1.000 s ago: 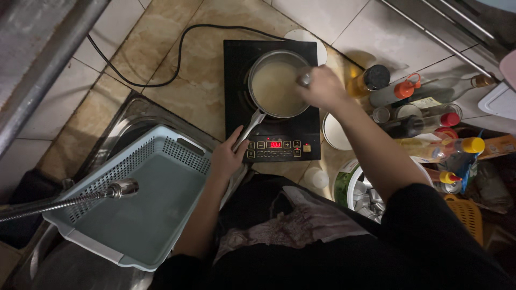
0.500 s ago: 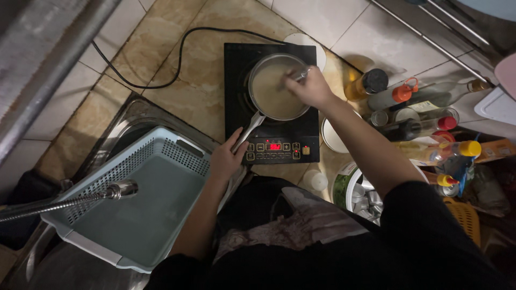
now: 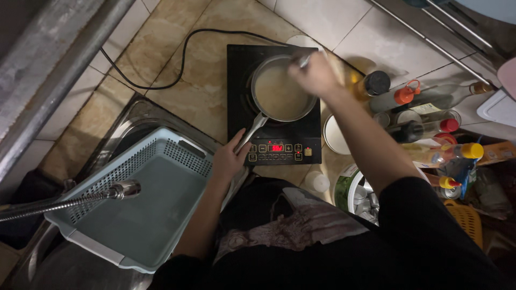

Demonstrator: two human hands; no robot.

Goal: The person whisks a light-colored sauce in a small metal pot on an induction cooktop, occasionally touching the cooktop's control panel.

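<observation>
Standing at the stone surface (image 3: 199, 80), the person has a saucepan (image 3: 282, 91) of pale creamy liquid sitting on a black induction cooker (image 3: 242, 70). Their right hand (image 3: 316, 74) is closed around a metal utensil (image 3: 304, 60) at the pan's far rim, its lower end hidden from me. Their left hand (image 3: 230, 158) curls around the end of the pan's long metal handle (image 3: 252, 130), just beside the cooker's lit control panel (image 3: 277, 148). A pale blue plastic basket (image 3: 140, 209) fills the sink on the left, under a metal spray tap (image 3: 121, 189). Bottles with red and yellow caps (image 3: 430, 126) crowd together on the right.
</observation>
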